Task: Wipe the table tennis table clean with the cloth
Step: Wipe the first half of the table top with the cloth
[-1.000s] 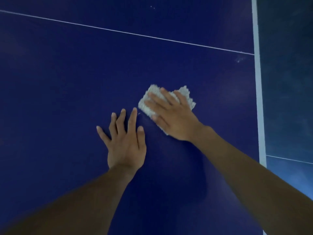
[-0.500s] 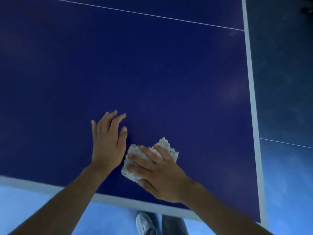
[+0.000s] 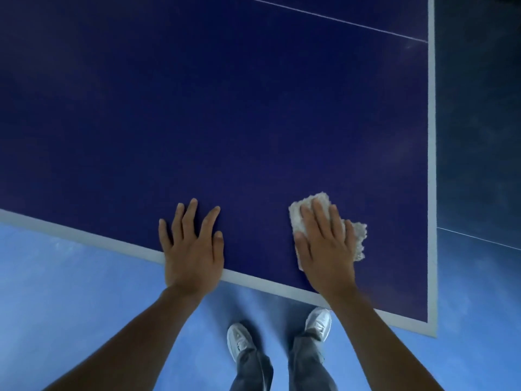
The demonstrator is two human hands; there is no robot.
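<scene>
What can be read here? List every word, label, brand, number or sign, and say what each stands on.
None: no word, label, brand, number or sign can be read in this view.
The table tennis table shows only plain white lines, no print.
The cloth under the right hand shows no label.
The shoes show no brand mark that can be read.

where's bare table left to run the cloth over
Bare: the wide table beyond both hands up to the thin line, the gap between the hands, and the strip from cloth to right stripe. Crowded: the near edge, left hand flat, right hand pressing the cloth.
</scene>
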